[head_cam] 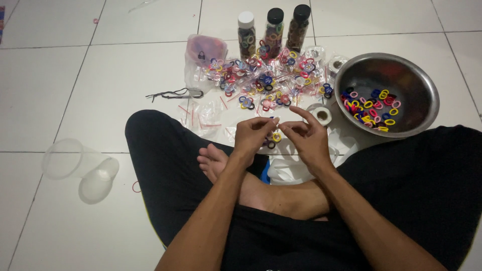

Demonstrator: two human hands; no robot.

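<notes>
My left hand point(252, 135) and my right hand point(307, 138) meet above my crossed legs, both pinching a small clear packet point(275, 134) that holds a yellow and a dark hair band. Just beyond my fingers lies a spread of small clear packets of coloured hair bands point(263, 80) on the white tiled floor. A steel bowl point(409, 75) at my right holds several loose coloured bands point(371, 105). A roll of clear tape point(321, 115) lies beside my right fingertips.
Three jars of bands point(273, 30) stand at the back. A clear plastic bag point(203, 55) sits left of the packets, a dark cord point(173, 94) lies further left. Two clear plastic cups point(80, 168) lie on the floor at left. White plastic bags point(288, 170) rest by my foot.
</notes>
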